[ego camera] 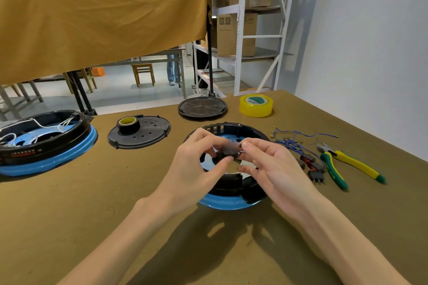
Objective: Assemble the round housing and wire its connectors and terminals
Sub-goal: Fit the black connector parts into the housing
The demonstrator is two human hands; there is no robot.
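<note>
A round black housing [234, 131] with a blue rim sits on the brown table in front of me. Above its open middle, my left hand [196, 169] and my right hand [271, 166] both pinch a small black connector part [228, 151], fingertips meeting around it. A short blue wire shows at the part's right side. To the right of the housing lie a bundle of blue wires with terminals [291, 140] and several small black and red components [311, 165].
A second housing with white wiring [44, 141] stands at the left. Two black round covers [148, 133] [202, 107] lie behind, one carrying a black tape roll [128, 124]. Yellow tape [256, 105] sits at the back; green-yellow pliers [342, 164] lie at the right.
</note>
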